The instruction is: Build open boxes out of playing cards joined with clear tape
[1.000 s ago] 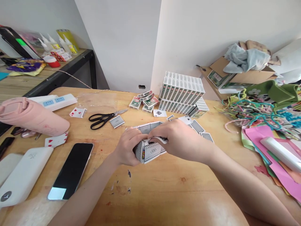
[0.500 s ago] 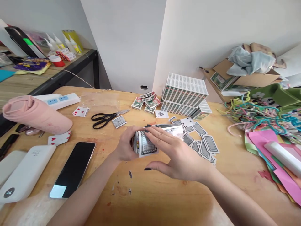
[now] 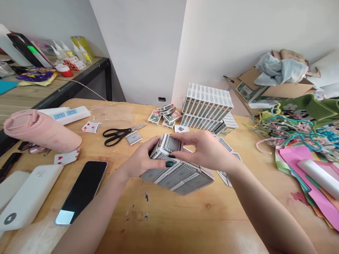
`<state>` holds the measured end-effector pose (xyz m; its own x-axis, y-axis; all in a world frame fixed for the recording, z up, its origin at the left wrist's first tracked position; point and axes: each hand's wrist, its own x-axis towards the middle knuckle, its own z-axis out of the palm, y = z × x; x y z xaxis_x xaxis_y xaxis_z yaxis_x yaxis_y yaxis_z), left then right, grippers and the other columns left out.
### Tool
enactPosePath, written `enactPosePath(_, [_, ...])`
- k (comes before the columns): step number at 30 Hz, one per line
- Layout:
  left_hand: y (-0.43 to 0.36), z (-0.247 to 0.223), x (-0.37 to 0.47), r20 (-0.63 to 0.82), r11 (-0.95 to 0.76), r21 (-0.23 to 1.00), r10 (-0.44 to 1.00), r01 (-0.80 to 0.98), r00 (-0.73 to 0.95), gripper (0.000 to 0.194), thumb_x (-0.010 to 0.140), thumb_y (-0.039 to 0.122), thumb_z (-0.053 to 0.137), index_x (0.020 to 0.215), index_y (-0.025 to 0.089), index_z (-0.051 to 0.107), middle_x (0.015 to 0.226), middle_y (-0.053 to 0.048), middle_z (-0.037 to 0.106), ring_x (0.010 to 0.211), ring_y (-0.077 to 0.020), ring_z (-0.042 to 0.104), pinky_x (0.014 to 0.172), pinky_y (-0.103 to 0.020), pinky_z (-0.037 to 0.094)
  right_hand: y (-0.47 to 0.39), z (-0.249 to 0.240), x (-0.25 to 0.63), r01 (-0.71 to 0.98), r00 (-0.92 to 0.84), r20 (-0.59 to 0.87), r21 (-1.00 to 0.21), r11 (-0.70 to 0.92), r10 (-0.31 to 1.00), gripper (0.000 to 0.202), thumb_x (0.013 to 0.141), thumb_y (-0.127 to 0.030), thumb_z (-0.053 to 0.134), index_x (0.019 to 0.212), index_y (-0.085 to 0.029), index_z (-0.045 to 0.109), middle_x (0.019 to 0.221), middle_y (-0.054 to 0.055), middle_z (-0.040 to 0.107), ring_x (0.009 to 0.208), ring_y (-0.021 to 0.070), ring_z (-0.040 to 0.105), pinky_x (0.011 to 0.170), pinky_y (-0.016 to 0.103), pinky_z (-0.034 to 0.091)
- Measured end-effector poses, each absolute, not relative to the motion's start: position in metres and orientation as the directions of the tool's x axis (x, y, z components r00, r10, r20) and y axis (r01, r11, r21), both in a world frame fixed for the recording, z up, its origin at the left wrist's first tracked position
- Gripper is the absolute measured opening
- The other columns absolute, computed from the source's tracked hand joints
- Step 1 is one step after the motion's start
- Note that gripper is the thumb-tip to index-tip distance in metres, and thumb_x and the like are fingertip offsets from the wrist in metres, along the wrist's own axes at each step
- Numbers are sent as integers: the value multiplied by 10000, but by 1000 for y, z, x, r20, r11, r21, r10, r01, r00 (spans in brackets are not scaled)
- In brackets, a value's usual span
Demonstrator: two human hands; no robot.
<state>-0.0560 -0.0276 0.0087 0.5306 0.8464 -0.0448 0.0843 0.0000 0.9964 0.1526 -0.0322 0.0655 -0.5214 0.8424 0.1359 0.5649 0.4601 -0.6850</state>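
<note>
A structure built of grey-backed playing cards [image 3: 182, 177] hangs over the table, its broad patterned side turned toward me. My left hand [image 3: 144, 158] grips its left end, thumb on the front edge. At the top, my right hand [image 3: 202, 150] pinches a folded card piece [image 3: 172, 144] between thumb and fingers. Loose cards [image 3: 225, 144] lie behind and to the right, partly hidden by my right hand. Black-handled scissors [image 3: 116, 135] rest beside a single grey-backed card [image 3: 134, 138].
Stacked card boxes [image 3: 208, 104] stand at the back, with several loose boxes [image 3: 168, 114] beside them. On the left are a phone [image 3: 83, 188], a white power bank [image 3: 33, 195] and a pink roll [image 3: 45, 130]. Coloured paper [image 3: 299, 162] and pipe cleaners [image 3: 291, 123] lie right.
The card structure has tipped so its broad side shows. My right hand has gone from flat, spread fingers to a pinch on the top piece.
</note>
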Motion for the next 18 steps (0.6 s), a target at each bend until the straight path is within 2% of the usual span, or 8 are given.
enactPosePath(3, [-25,14,-58,-221,183,975,797,124,563,549,699,408,702,1177,227,504,1004,-18,619,943,-218,585,793,-325,460,-23,59,153,518,-544,-20,-795,317,839,224,823,-287,611,1010,-203,703,756,-6,681,671,115,598,605,234,478])
enactPosePath(5, [-25,12,-58,-290,237,957,781,166,553,566,726,419,680,1225,255,468,1013,-14,614,973,-226,581,812,-338,454,-20,51,153,481,-577,-104,-845,234,810,217,836,-294,591,987,-194,710,711,-12,661,638,105,562,575,230,457])
enactPosePath(8, [-25,5,-55,-313,244,949,779,198,543,583,747,430,665,1271,296,447,1096,-15,598,1094,-245,537,882,-350,428,-19,39,155,435,-615,-164,-886,158,771,238,867,-326,544,980,-196,707,707,-13,649,656,111,545,579,233,449])
enactPosePath(11, [-25,-1,-51,-310,224,949,792,223,526,559,733,432,677,1244,296,492,1204,-12,562,1195,-258,465,949,-351,384,-20,30,159,409,-656,-189,-903,134,731,285,898,-358,490,984,-190,704,715,-7,641,703,125,551,617,243,457])
enactPosePath(13, [-25,-4,-49,-308,214,949,795,233,523,508,726,438,677,1184,271,535,1199,-15,564,1169,-260,473,943,-353,379,-21,27,161,406,-671,-200,-905,128,714,313,912,-372,465,978,-182,704,739,0,643,743,135,557,648,252,463])
enactPosePath(18, [-24,-8,-48,-316,205,944,795,260,518,408,746,457,653,1080,248,545,1011,5,582,989,-208,525,822,-314,409,-20,18,163,402,-655,-227,-912,78,721,356,910,-427,473,983,-165,702,898,33,685,799,147,586,708,285,488])
